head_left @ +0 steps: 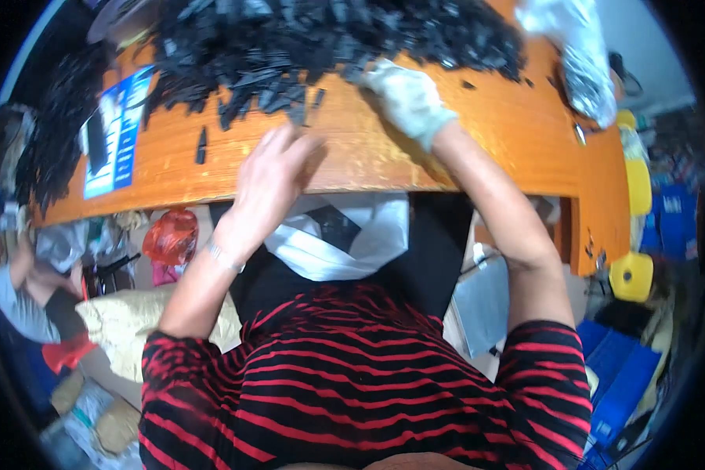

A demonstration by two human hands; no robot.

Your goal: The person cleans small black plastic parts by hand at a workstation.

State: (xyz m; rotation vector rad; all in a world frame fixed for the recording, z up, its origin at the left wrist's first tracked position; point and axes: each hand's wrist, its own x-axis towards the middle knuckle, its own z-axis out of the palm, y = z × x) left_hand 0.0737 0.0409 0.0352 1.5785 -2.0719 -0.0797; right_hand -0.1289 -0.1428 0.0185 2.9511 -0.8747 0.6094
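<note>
A wide heap of flat black plastic pieces (290, 55) spreads over the far side of the orange wooden table (509, 149). My left hand (270, 168), bare, is above the near part of the table with its thumb apart from the fingers. Its fingertips are blurred and come close to a loose black piece at the heap's edge. On my right hand (407, 102) is a pale work glove; it reaches to the near edge of the heap, fingers bent down and their tips hidden. A single black piece (202, 146) lies to the left of my left hand.
A white bag (352, 243) hangs open below the table edge at my lap, with something dark inside. A blue and white printed sheet (121, 133) lies at the left. Clear plastic wrapping (587, 78) sits at the far right. Another person (31, 290) is at the far left.
</note>
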